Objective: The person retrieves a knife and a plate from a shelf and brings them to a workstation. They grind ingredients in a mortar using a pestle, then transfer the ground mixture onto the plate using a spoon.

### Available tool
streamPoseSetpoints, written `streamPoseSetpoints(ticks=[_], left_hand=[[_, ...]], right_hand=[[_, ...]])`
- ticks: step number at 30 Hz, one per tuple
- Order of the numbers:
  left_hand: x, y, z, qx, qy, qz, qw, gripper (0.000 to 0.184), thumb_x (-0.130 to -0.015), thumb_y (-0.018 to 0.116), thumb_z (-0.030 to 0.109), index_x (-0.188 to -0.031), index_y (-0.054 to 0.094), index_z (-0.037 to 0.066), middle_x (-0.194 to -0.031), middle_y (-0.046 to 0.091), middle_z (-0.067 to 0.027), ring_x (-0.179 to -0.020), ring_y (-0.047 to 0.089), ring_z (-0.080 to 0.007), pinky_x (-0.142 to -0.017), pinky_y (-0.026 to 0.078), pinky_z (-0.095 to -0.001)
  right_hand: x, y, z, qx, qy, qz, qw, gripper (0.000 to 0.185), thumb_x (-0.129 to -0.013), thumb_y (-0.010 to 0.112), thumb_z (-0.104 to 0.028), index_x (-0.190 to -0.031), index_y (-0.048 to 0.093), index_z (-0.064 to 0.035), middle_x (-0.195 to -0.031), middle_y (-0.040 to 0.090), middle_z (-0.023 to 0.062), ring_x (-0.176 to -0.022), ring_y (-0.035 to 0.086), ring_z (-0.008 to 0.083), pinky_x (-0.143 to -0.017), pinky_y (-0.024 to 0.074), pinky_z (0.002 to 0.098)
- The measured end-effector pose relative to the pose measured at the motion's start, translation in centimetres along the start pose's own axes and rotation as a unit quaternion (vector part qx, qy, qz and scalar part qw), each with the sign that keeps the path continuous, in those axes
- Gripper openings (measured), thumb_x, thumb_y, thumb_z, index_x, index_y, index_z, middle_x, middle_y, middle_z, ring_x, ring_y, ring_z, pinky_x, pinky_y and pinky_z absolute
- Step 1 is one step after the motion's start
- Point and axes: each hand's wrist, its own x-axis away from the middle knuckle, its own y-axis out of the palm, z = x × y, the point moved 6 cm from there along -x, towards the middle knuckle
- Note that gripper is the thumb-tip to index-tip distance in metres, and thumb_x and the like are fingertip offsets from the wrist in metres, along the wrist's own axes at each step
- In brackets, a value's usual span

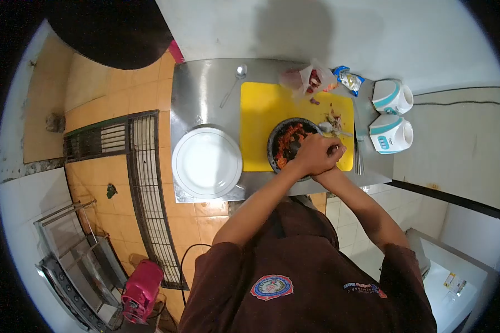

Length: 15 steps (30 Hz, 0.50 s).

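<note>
A dark stone mortar (271,145) stands on the yellow cutting board (254,119), with crushed red-orange paste (286,141) inside. The dark pestle (295,146) shows only in part, down in the paste. My left hand (315,154) is closed over its grip, above the mortar's right side. Under and against it, my right hand (329,167) is closed too, largely covered, so its fingers hardly show. A spoon (326,127) lies by the mortar's right rim, near some scraps (333,117) on the board.
To the left, a white plate (207,162) sits on the steel table (205,83), with another spoon (234,85) behind it. A plastic bag of red onions (311,79) and a blue packet (349,80) lie at the back. Two white-and-teal appliances (391,133) stand right.
</note>
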Motion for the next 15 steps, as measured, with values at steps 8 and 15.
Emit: streamPoseSetpoints(ticks=[8,15], left_hand=[[-0.6,0.5,3.0,-0.039,0.062,0.018,0.997,0.026,-0.089,0.066,0.034,-0.083,0.075,0.011,-0.069,0.069,-0.0132,-0.065,0.069,-0.0335,-0.061,0.053,-0.0450],[-1.3,-0.9,1.1,-0.094,0.033,0.026,0.995,0.024,-0.089,0.066,0.030,-0.087,0.075,0.009,-0.075,0.071,-0.0154,-0.069,0.069,-0.0370,-0.065,0.053,-0.0465]], right_hand=[[-2.2,-1.8,2.3,-0.012,-0.017,-0.039,0.999,0.049,-0.093,0.064,-0.035,-0.137,0.058,-0.0146,-0.131,0.063,0.0204,-0.122,0.058,0.0386,-0.102,0.0452,0.0537],[-2.1,-1.9,1.8,0.003,-0.020,-0.035,0.999,0.050,-0.092,0.064,-0.036,-0.137,0.059,-0.0148,-0.133,0.062,0.0202,-0.124,0.057,0.0379,-0.103,0.0443,0.0535]])
